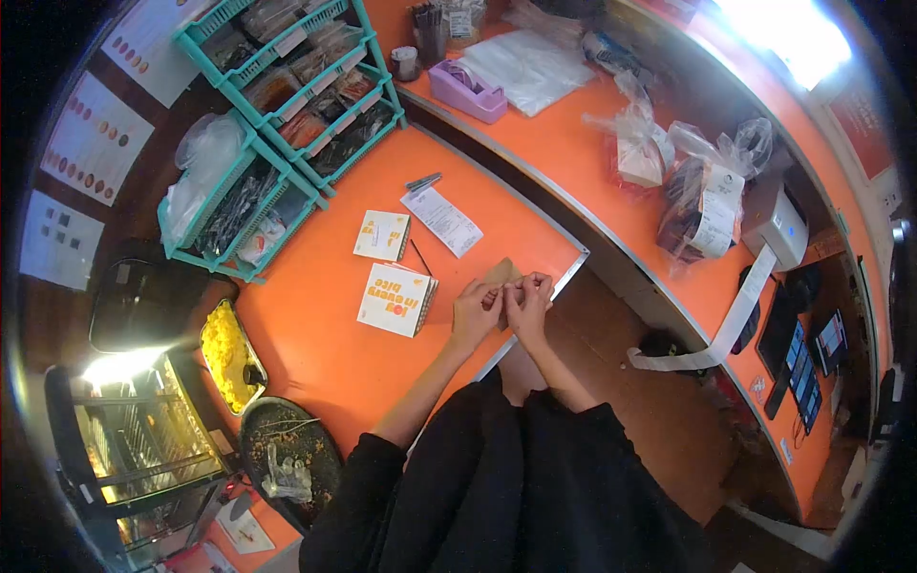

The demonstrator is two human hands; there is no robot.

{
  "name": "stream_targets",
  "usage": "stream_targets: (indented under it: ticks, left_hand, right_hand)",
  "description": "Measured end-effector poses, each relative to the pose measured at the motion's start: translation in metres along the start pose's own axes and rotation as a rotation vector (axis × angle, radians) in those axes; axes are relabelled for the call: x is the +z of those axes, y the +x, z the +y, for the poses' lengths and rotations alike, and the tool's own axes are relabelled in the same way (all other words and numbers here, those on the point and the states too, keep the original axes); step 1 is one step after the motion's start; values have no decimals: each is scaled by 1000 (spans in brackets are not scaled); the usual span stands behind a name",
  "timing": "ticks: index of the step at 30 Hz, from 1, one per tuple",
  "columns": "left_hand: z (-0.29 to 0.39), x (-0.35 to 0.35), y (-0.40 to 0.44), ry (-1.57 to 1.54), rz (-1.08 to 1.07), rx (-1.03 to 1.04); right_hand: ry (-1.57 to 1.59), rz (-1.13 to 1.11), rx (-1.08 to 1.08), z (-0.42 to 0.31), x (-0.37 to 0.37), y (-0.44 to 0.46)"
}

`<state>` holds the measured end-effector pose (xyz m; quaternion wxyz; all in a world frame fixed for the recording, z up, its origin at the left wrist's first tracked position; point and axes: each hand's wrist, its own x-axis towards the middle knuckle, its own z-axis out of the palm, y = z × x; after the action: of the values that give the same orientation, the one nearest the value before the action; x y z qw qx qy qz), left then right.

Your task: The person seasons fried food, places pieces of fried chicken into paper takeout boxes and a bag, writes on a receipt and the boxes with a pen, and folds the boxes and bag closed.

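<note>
Near the right edge of the orange table, my left hand (476,313) and my right hand (527,302) meet with pinched fingers on a small brown paper piece (501,276). To their left sits a white box with orange lettering (393,299), and a smaller white box (381,235) stands behind it. A thin dark stick (419,256) lies between the boxes and the receipt. The printed receipt (443,220) lies flat further back, with a dark pen-like item (423,181) at its top end.
Teal baskets (239,196) and a teal rack (306,95) stand at the back left. A yellow food tray (227,355) and a round dark tray (291,449) are at the left. Bagged orders (702,205), a tape dispenser (468,93) and a printer (776,224) sit on the far counter.
</note>
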<state>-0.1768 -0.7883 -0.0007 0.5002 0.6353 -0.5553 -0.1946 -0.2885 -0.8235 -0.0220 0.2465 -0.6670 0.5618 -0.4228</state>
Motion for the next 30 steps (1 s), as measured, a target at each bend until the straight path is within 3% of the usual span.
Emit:
stream_targets:
  ticks: [9, 17, 24, 26, 30]
  left_hand:
    - [7, 7, -4, -94, 116, -97]
    - [2, 12, -4, -23, 103, -28]
    - [5, 18, -20, -97, 211, -6]
    - [1, 21, -22, -38, 256, -18]
    - [-7, 26, -27, 41, 220, 54]
  right_hand:
    - [-34, -183, -104, 5, -19, 8]
    - [-48, -127, 64, 7, -6, 5]
    - [-94, -199, 57, 5, -12, -5]
    - [-82, -292, -105, 3, -19, -1]
    - [-161, -235, -173, -9, -34, 3]
